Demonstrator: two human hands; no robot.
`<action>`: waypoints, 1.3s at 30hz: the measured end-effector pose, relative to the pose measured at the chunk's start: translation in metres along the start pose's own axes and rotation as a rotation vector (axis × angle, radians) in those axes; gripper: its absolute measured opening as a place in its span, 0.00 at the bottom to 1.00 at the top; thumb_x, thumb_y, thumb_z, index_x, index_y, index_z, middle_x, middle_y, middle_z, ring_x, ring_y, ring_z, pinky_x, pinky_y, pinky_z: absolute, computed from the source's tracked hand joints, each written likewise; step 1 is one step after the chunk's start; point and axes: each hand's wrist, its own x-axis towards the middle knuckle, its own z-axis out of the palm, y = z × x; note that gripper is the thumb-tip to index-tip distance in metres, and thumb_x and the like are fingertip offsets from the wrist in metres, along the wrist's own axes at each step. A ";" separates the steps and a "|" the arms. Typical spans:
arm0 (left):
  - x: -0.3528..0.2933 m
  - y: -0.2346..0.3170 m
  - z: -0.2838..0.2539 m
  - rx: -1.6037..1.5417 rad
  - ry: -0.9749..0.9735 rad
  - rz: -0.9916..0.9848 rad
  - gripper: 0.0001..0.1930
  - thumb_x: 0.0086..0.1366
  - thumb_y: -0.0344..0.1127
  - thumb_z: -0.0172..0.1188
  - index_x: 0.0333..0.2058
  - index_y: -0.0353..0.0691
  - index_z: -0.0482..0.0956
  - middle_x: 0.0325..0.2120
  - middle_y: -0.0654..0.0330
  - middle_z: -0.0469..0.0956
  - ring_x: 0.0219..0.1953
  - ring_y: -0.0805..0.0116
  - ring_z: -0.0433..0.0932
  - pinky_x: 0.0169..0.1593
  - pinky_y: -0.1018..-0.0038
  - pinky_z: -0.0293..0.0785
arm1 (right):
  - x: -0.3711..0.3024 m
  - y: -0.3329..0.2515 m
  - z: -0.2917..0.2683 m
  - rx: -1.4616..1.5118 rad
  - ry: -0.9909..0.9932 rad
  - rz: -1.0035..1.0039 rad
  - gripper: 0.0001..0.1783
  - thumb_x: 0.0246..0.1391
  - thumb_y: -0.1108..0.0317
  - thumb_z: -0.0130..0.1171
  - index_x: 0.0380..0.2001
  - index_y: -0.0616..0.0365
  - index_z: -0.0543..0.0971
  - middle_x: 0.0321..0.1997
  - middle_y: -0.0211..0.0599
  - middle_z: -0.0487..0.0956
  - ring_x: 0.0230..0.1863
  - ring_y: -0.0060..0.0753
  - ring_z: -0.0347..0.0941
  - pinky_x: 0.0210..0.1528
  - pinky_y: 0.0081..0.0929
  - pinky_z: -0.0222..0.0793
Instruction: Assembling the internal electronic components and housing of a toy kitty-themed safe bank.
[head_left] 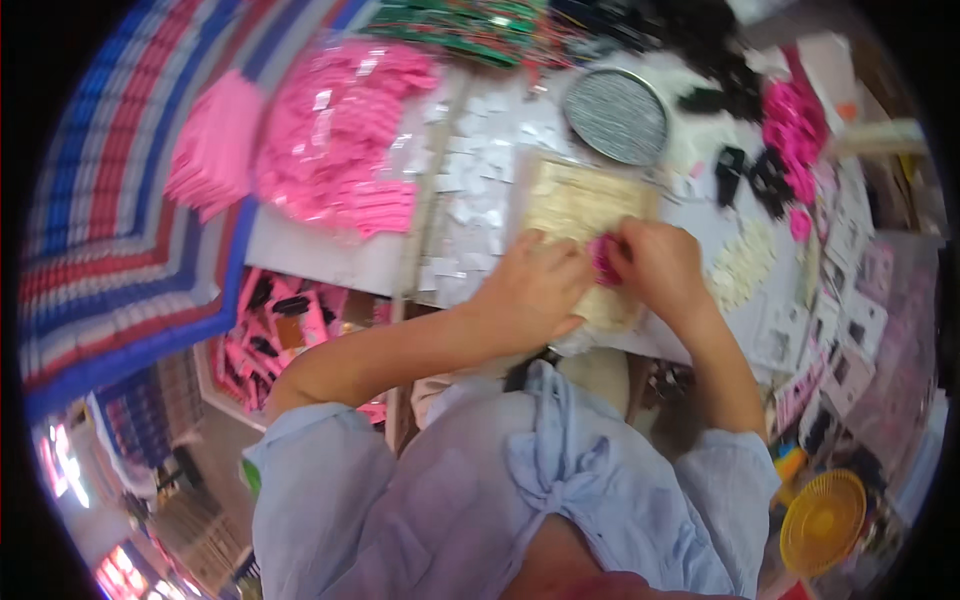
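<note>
Near the table's front edge lies a cream-coloured packet (565, 190), rectangular, with a clear plastic rim. My left hand (540, 285) rests over its left side, thumb apart from the other fingers. At the packet's right side my right hand (660, 262) is closed, fingertips pinching a small magenta piece (605, 260). The piece sits between my two hands, partly covered by the right fingers, and blur hides its exact kind. Small white pieces (475, 165) are scattered left of the packet.
Pink knitted-looking items (340, 140) in clear plastic lie at the left, beside a pink stack (215, 145). A round metal tin (615, 115) stands behind the packet. Cream pieces (742, 265) are heaped at the right. Below the table are a box of pink items (265, 345) and a yellow basket (823, 522).
</note>
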 end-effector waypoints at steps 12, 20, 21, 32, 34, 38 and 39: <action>-0.090 -0.273 -0.229 0.495 0.827 -0.570 0.42 0.50 0.59 0.72 0.58 0.38 0.74 0.56 0.42 0.75 0.58 0.46 0.73 0.62 0.55 0.69 | -0.015 -0.005 -0.003 0.271 0.080 0.011 0.07 0.51 0.69 0.65 0.33 0.56 0.78 0.25 0.39 0.79 0.25 0.43 0.77 0.29 0.37 0.71; -0.212 -0.352 -0.258 -0.471 0.319 -1.011 0.53 0.54 0.54 0.74 0.70 0.35 0.56 0.66 0.49 0.63 0.67 0.62 0.63 0.70 0.64 0.60 | -0.015 0.011 0.009 0.277 0.123 -0.023 0.07 0.52 0.63 0.63 0.33 0.53 0.80 0.27 0.39 0.80 0.29 0.46 0.78 0.32 0.40 0.73; -0.207 -0.345 -0.259 -0.538 0.363 -0.967 0.51 0.56 0.54 0.73 0.70 0.35 0.56 0.66 0.49 0.63 0.66 0.62 0.64 0.67 0.64 0.60 | -0.014 0.015 0.012 0.297 0.119 -0.035 0.08 0.53 0.62 0.62 0.32 0.53 0.81 0.28 0.39 0.81 0.31 0.47 0.79 0.33 0.41 0.74; -0.119 -0.140 -0.207 -1.809 0.698 -0.432 0.34 0.73 0.46 0.54 0.70 0.36 0.56 0.60 0.45 0.68 0.48 0.59 0.75 0.34 0.67 0.69 | -0.090 0.159 -0.061 0.219 0.576 0.476 0.13 0.56 0.66 0.62 0.44 0.56 0.82 0.32 0.38 0.83 0.31 0.29 0.79 0.35 0.29 0.74; -0.125 -0.148 -0.171 -2.079 0.336 -0.202 0.31 0.76 0.46 0.50 0.71 0.38 0.54 0.63 0.45 0.66 0.49 0.63 0.74 0.27 0.74 0.68 | -0.125 0.220 -0.092 -0.096 0.511 0.837 0.15 0.51 0.62 0.64 0.41 0.57 0.81 0.37 0.45 0.84 0.37 0.46 0.81 0.42 0.39 0.75; -0.103 -0.114 -0.107 -1.704 0.646 -0.525 0.31 0.76 0.49 0.50 0.71 0.45 0.56 0.63 0.46 0.67 0.37 0.72 0.75 0.19 0.86 0.61 | -0.188 0.296 -0.101 -0.264 0.067 1.019 0.22 0.44 0.56 0.68 0.43 0.52 0.80 0.45 0.48 0.83 0.47 0.52 0.80 0.47 0.43 0.75; -0.089 -0.105 -0.102 -1.587 0.630 -0.546 0.32 0.75 0.49 0.51 0.72 0.46 0.56 0.63 0.49 0.67 0.35 0.75 0.75 0.19 0.87 0.60 | -0.193 0.305 -0.096 -0.222 0.023 0.991 0.22 0.43 0.57 0.68 0.43 0.52 0.80 0.45 0.48 0.83 0.47 0.52 0.80 0.48 0.44 0.75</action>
